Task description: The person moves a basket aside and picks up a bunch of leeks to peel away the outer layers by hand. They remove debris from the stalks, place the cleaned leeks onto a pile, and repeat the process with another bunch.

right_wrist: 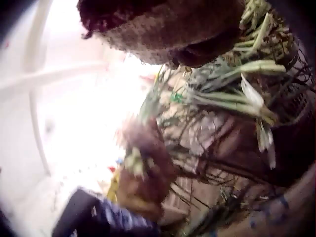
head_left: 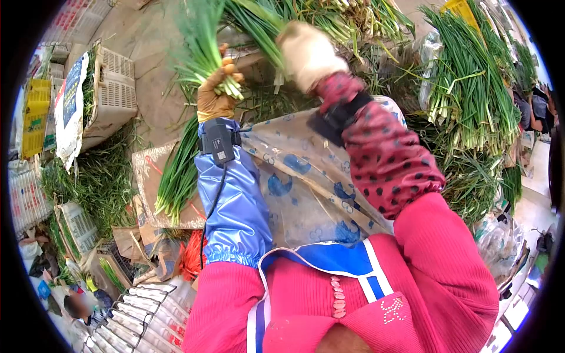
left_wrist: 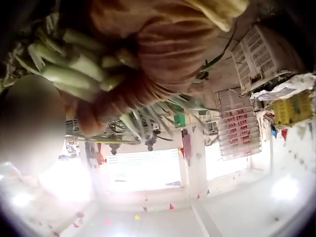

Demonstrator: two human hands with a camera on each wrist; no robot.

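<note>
In the head view my left hand (head_left: 218, 94), in a brown glove, grips a bunch of spring onions (head_left: 203, 56) near its pale stem ends, leaves pointing up and away. The left wrist view shows the thick whitish stems (left_wrist: 74, 66) close up beside the curled, gloved fingers (left_wrist: 163, 59). My right hand (head_left: 309, 56), in a pale glove, is blurred to the right of the left hand. More green stalks (head_left: 259, 29) lie right at its fingers, which are hidden in the head view; I cannot tell whether it holds any. In the right wrist view, stalks (right_wrist: 237, 101) hang below that glove (right_wrist: 182, 39).
A patterned plastic apron (head_left: 294, 170) covers the lap. Loose spring onions (head_left: 179, 176) lie on a board (head_left: 150, 165) at left. A large heap (head_left: 471, 82) stands at right. A white crate (head_left: 115, 82) is at upper left, with trimmed leaves (head_left: 94, 188) below it.
</note>
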